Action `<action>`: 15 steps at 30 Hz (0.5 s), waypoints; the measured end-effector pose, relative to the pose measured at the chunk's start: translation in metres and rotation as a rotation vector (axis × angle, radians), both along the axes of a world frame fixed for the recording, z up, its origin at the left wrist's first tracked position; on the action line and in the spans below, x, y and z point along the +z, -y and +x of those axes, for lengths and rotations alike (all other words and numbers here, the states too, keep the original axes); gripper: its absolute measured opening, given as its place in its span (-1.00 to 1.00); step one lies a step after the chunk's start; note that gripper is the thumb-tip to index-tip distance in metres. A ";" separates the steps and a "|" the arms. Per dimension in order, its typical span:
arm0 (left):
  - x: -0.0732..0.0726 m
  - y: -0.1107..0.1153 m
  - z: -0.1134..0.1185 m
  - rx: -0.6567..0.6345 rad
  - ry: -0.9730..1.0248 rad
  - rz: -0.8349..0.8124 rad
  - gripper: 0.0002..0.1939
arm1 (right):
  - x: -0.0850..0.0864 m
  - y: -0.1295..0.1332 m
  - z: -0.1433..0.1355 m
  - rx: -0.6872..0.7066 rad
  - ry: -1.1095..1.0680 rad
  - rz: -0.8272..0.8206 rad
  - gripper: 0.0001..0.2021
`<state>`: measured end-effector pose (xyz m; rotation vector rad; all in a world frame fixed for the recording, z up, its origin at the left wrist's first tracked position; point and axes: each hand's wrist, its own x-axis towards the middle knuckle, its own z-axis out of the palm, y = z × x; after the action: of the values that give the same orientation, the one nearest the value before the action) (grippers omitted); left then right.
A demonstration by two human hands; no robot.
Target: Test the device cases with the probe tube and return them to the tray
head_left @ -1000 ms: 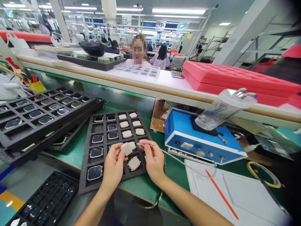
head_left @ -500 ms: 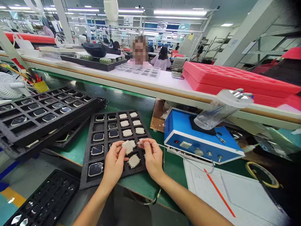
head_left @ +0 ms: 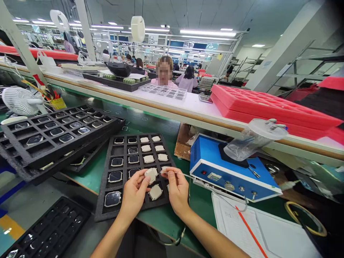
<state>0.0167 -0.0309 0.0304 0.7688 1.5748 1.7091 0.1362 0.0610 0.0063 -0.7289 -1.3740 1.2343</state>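
Observation:
In my left hand (head_left: 133, 193) is a pale smartwatch case (head_left: 152, 175), pinched between thumb and fingers, its plain side facing up. My right hand (head_left: 177, 191) is closed around a thin pen-like tool (head_left: 164, 172), whose tip points left at the case with a small gap; a thin pale tube (head_left: 194, 177) trails from it to the right. Both hands are over a black foam tray (head_left: 103, 193). Dark-faced watch cases (head_left: 113, 199) fill its left columns, and pale ones (head_left: 148, 158) its right columns. Another pale case (head_left: 155, 192) lies just below my left fingertips.
A blue control box (head_left: 209, 161) with a clear cup (head_left: 242, 143) on top stands at right. Papers (head_left: 231, 218) and a red stick (head_left: 251, 229) lie before it. Stacked foam trays (head_left: 29, 157) fill the left. Beyond the shelf edge (head_left: 161, 107) sits a person (head_left: 164, 77).
The view has tilted up, so everything sits lower in the picture. Both hands keep their hold, and the tool tip stays close to the watch case.

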 end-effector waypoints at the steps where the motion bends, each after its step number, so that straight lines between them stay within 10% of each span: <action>1: 0.000 0.000 0.000 -0.011 -0.008 0.000 -0.36 | 0.000 0.000 0.000 -0.004 0.003 0.005 -0.62; 15: -0.008 0.009 0.022 0.031 -0.070 -0.039 -0.66 | -0.003 0.011 0.023 -0.121 0.257 0.024 -0.61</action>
<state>0.0384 -0.0395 0.0223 0.7963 1.6697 1.6851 0.1592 0.0500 0.0029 -0.9657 -1.5260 1.0535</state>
